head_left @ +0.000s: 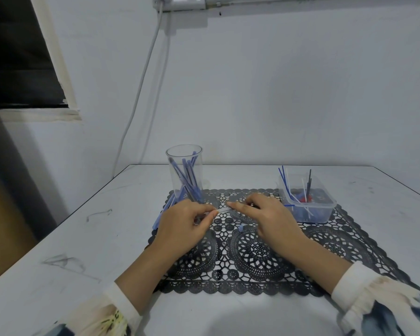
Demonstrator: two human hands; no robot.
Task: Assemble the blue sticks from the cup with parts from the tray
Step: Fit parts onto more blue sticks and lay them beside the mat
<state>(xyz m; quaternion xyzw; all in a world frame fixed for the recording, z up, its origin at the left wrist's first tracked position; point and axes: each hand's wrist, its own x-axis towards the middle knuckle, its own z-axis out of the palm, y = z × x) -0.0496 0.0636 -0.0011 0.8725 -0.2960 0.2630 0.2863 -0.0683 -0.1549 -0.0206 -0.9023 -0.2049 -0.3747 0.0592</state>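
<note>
A: Where are the edges, and how much room is there?

B: The desk (pixel 252 318) runs back to the wall, with its left edge slanting toward the camera. A black lace mat (pixel 260 258) covers the middle. Bare desk lies left of the mat and in front of it, between the sleeves.

A: What stands on the mat?

B: A clear cup (pixel 185 175) stands upright at the far left corner with blue sticks (pixel 187 177) leaning inside. More blue sticks (pixel 164 213) lie on the mat just beside its base. A clear tray (pixel 308 202) sits at the far right corner, holding small parts and thin rods that poke above its rim.

A: And the hands?

B: Both are over the mat, between cup and tray. The left hand (pixel 183 227) has its fingers (pixel 207 209) pinched closed on one end of a thin pale piece (pixel 223 210). The right hand (pixel 267 218) pinches the other end, fingers likewise closed. What the piece is I cannot tell.

A: Anything else close by?

B: A small blue bit (pixel 240 229) lies on the mat between the two hands.
</note>
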